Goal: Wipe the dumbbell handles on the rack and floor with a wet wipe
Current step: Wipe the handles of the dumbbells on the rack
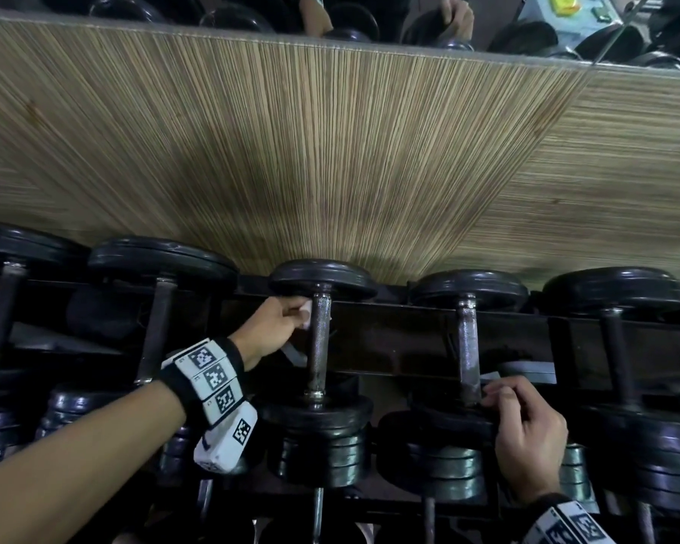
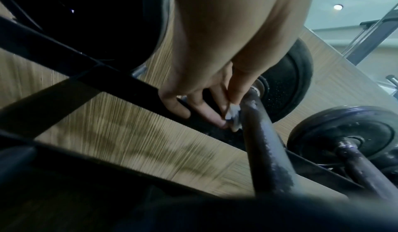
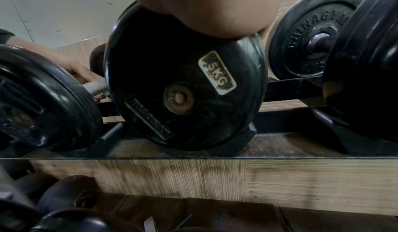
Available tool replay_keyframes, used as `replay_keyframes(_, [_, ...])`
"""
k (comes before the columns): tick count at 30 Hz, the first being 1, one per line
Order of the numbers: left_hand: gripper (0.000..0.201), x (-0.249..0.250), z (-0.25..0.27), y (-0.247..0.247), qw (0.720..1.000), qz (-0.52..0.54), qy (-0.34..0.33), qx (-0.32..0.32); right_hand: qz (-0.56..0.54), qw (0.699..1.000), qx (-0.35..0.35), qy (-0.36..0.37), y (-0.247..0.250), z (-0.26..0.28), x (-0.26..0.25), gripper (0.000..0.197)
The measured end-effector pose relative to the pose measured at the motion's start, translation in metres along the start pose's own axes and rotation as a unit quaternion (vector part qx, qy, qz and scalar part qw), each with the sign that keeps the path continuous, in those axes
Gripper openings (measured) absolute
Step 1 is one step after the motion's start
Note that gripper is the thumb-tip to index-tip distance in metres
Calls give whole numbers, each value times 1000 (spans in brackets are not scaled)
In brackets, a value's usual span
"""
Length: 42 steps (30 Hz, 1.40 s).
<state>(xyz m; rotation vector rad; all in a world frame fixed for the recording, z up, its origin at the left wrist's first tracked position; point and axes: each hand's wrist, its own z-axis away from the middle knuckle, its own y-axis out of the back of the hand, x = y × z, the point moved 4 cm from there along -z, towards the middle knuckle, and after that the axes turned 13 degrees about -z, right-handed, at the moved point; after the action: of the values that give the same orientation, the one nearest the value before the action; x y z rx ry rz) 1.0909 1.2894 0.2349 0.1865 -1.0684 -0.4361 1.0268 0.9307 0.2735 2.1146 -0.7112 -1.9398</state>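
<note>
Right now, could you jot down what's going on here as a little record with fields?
Place: black metal rack of black-plated dumbbells, against a striped wood-look wall
Left hand: presses a crumpled white wet wipe against the far end of a dark metal dumbbell handle
Right hand: fingers curled over the near black weight plate of the next dumbbell to the right
Plate label: 5KG

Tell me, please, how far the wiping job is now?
Nothing looks finished for certain. In hand: the left hand presses the wipe on the middle handle; the right hand rests on the next dumbbell. Left: the other handles; floor dumbbells are out of view.
</note>
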Motion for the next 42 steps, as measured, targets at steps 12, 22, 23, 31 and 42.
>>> replay_keyframes(12, [30, -9, 32, -10, 997, -32, -9, -69, 3, 1000, -2, 1, 1, 0, -1, 25])
replay_keyframes(22, [22, -3, 16, -10, 994, -17, 35, -97, 7, 1000, 0, 4, 1, 3, -4, 26])
replay_keyframes(23, [22, -10, 24, -16, 991, -25, 35, -127, 6, 1000, -2, 4, 1, 3, -4, 26])
replay_keyframes(31, [25, -24, 37, -14, 991, -38, 22, -124, 14, 1000, -11, -4, 2, 1, -5, 25])
replay_keyframes(42, [24, -18, 33, -20, 992, -45, 34, -114, 8, 1000, -6, -13, 2, 4, -8, 26])
